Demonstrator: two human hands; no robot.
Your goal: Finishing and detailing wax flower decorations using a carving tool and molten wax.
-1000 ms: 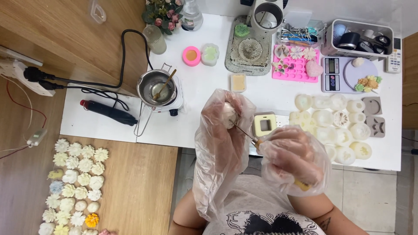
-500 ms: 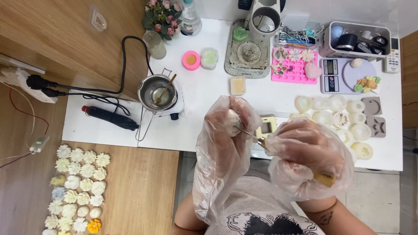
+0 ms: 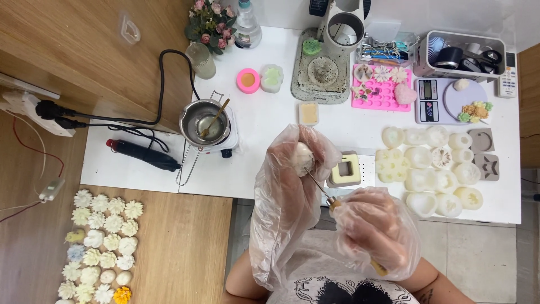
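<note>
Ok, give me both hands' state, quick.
Left hand: closed on a small white wax piece.
Right hand: closed on a wooden-handled pick tool.

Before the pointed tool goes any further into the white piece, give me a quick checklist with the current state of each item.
1. Left hand holds the white piece: ok.
2. Right hand grips the tool by its wooden handle: ok.
3. Tool tip meets the piece: ok; depth cannot tell.
4. Plastic gloves on both hands: ok, though loose.
5. Work is clear of the metal pot: ok.
6. Square mould under the hands, partly hidden: cannot tell.
</note>
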